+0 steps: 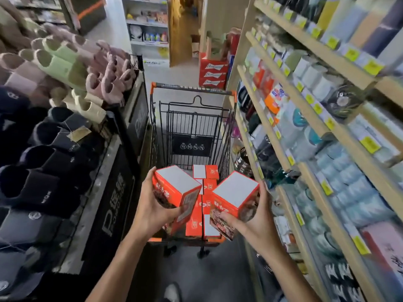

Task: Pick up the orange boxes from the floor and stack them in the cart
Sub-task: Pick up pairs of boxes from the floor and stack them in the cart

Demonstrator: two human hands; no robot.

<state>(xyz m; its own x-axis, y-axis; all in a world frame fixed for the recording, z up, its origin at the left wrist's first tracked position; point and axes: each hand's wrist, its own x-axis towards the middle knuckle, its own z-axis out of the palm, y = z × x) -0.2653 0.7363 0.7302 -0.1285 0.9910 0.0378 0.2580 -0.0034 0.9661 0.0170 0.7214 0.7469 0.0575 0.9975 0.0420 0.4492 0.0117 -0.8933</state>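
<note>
The person stands in a narrow shop aisle at the near end of a black wire cart (192, 127) with orange corner caps. Each hand holds one orange box above the cart's near end.

The left hand (152, 209) grips the left box (176, 188) from below and from its left side, thumb wrapped across the near face and fingers curled up the far left edge. The box is tilted, its plain white face turned up and to the right.

The right hand (253, 216) grips the right box (235, 194) in the same manner, thumb across the printed near face and fingers round the right side. This box also tilts, white face up, leaning toward the left one. The two boxes are near each other but do not touch.

Between and beneath them, the stacked boxes (206, 192) already in the cart lie in rows along its floor, orange with white panels.

On the left of the aisle stands a display of slippers (65, 62), dark ones near, green and pink ones farther off. On the right run wooden shelves (305, 131) of packaged goods with yellow price tags. Beyond the cart, at the far end, red cartons (212, 73) are piled on the floor. A shoe (172, 293) shows at the bottom edge.
</note>
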